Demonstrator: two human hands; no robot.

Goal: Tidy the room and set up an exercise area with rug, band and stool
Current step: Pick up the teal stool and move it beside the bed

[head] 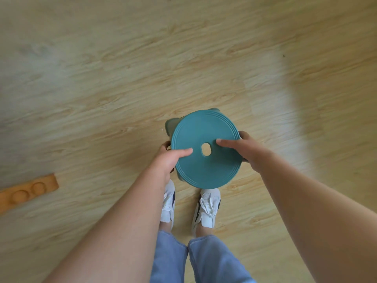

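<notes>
View from above, looking down my own arms. I held the teal stool [206, 158] by its round seat, my left hand [170, 158] clasped on the near-left rim and my right hand [242, 150] on the right rim, each thumb lying flat on the seat top either side of the central slot while the fingers curled under the edge. Both hands were therefore closed on the stool. It sat directly in front of my white sneakers [207, 209], over the pale wood floor [122, 78]; two of its legs showed past the far-left edge of the seat. Whether the legs touched the floor could not be told from this angle. A wooden tray with round hollows [30, 190] lay well apart to my left. Neither rug nor band appeared in view.

The step in hand, as I judged it, was carrying or setting down the stool at its place in the exercise area. To do it well, I judged the seat should be kept level with an even two-sided grip, so that all legs would meet the floor together. The stool should be lowered rather than dropped, clear of my toes. The hands should let go only once it stood without rocking.
</notes>
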